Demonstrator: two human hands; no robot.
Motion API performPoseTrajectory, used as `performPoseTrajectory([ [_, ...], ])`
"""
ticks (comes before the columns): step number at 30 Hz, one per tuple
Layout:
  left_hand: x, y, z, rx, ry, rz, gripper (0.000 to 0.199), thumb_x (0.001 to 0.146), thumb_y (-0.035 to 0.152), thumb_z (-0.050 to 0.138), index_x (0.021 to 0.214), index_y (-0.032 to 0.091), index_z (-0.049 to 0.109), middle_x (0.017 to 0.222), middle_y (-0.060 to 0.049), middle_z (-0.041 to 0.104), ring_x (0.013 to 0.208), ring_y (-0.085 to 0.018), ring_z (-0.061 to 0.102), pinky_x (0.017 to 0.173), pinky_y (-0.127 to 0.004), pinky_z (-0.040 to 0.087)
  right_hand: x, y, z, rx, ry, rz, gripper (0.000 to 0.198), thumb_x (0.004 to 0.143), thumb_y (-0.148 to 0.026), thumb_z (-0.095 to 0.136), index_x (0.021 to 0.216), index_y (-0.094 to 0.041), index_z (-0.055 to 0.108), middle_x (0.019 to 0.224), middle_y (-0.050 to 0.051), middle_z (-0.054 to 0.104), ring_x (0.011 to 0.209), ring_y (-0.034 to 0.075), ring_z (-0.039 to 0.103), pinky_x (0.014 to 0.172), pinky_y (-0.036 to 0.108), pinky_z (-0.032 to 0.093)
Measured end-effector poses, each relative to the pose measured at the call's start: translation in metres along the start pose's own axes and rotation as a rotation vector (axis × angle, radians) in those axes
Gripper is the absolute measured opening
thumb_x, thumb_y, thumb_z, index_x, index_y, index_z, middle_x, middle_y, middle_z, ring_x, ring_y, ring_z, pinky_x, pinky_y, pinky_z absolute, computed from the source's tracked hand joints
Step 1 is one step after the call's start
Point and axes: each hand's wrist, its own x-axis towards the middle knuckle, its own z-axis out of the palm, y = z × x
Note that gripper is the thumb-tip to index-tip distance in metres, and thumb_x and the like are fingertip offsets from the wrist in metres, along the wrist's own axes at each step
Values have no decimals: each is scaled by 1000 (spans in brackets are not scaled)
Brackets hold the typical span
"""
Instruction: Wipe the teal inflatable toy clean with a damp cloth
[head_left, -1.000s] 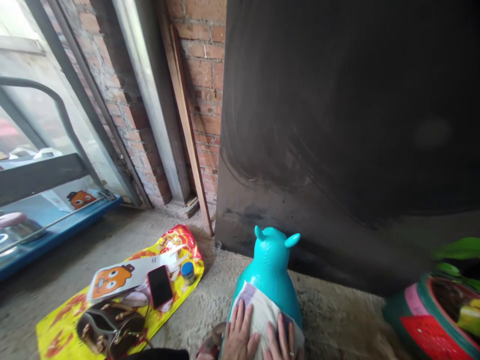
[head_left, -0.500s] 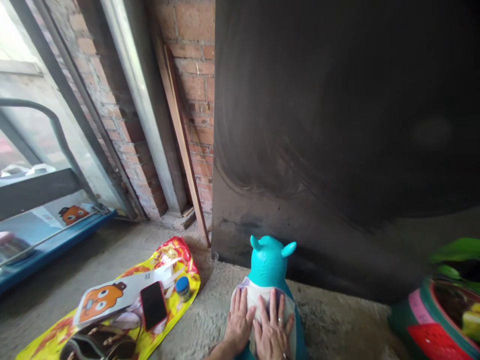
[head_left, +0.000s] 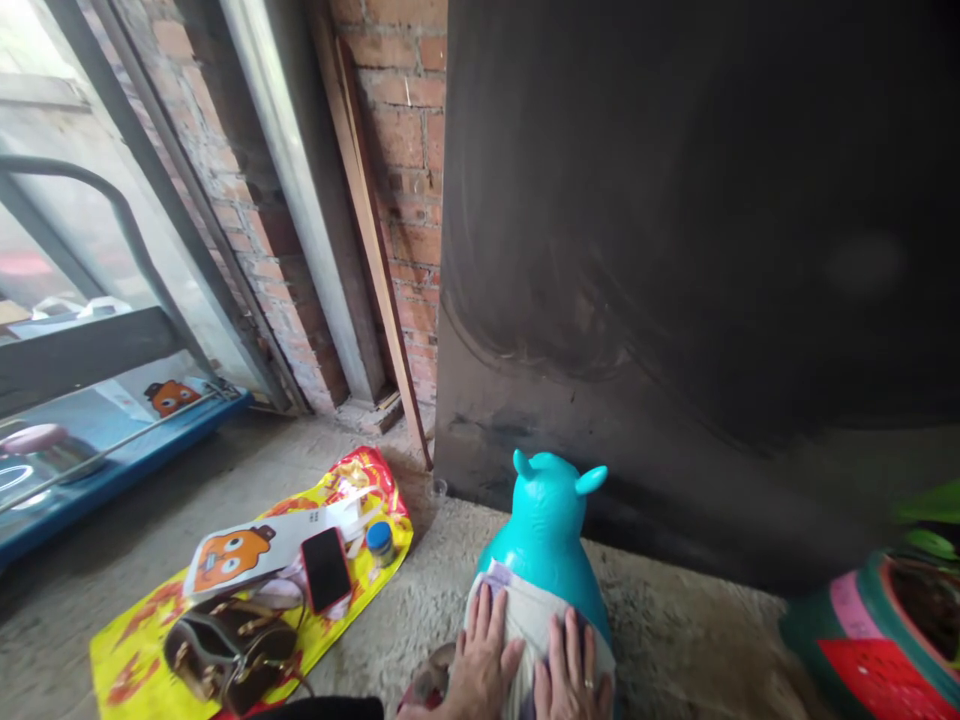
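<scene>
A turquoise inflatable animal toy (head_left: 551, 525) with two small ears stands on the concrete floor in front of a dark metal panel. A pale cloth (head_left: 525, 625) lies over its back. My left hand (head_left: 480, 665) rests flat on the cloth's left side, fingers spread. My right hand (head_left: 570, 680), with a ring on one finger, lies flat on the cloth beside it. Both palms press down on the cloth; neither hand grips anything.
A yellow printed bag (head_left: 150, 640) lies flat on the floor to the left, bearing a phone (head_left: 326, 568), an orange-cartoon card (head_left: 247, 550), a blue-capped jar (head_left: 380, 540) and a brown handbag (head_left: 229, 650). A painted pot (head_left: 862, 640) sits at right. Brick wall and planks stand behind.
Both hands have slid back down the cloth towards me, and my view has tilted slightly, so the toy's head shows more fully.
</scene>
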Motion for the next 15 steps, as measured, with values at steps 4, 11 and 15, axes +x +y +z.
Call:
performPoseTrajectory([
  [4,26,17,-14,7,24,51,67,90,45,28,150,19,13,160,-5,-4,148,-23,-4,119,-52,17,47,5,-6,77,-78,-8,55,96,-45,20,143,-24,39,154,6,26,140,33,28,96,58,43],
  [11,38,24,-16,6,49,57,67,91,46,27,150,20,10,161,-5,-3,148,-21,-4,119,-51,15,64,5,-14,103,-160,5,55,97,-43,15,146,-22,31,156,3,19,142,29,24,103,55,38],
  [15,8,14,-10,36,26,82,66,91,47,30,150,23,12,160,-3,-2,148,-22,-4,119,-50,16,13,4,-7,98,-33,-24,57,94,-49,25,138,-21,46,149,9,36,136,35,37,93,55,45],
])
